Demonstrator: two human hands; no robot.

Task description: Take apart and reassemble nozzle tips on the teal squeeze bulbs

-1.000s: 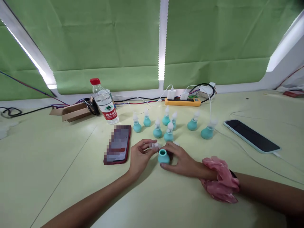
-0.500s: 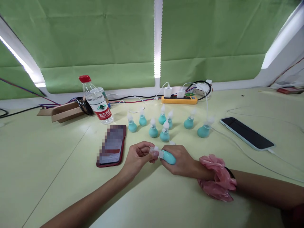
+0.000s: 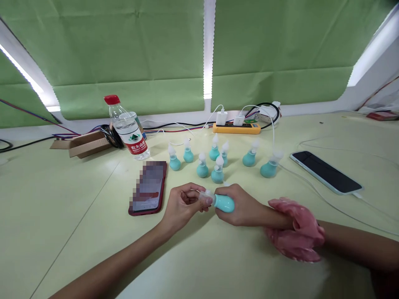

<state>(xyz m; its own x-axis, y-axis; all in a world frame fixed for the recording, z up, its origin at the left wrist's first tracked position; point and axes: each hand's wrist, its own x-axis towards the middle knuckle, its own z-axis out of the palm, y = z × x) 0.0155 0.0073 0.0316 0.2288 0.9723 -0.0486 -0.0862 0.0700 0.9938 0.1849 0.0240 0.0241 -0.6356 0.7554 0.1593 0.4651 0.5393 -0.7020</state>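
At the near middle of the pale green table (image 3: 62, 216), the two hands meet just above the surface; the right hand (image 3: 245, 205) has its fingers curled tight round a teal rubber bulb (image 3: 225, 203), which lies on its side with its neck pointing toward the left hand (image 3: 183, 203); that hand pinches a small clear nozzle (image 3: 205, 194) between thumb and fingertips, right at the bulb's neck, though I cannot tell how far the nozzle sits in it. A pink scrunchie (image 3: 296, 234) wraps the right wrist. Just beyond the hands stands a cluster of finished bulbs (image 3: 217, 174), each upright with a white tip on top; a red phone (image 3: 148, 189) lies flat just left of the left hand; a water bottle (image 3: 128, 133) with a red cap stands further back, beside an open cardboard box (image 3: 85, 143). An orange power strip (image 3: 237, 128) lies along the far edge; a second phone (image 3: 326, 172), dark-screened, lies well to the right on a white cable.
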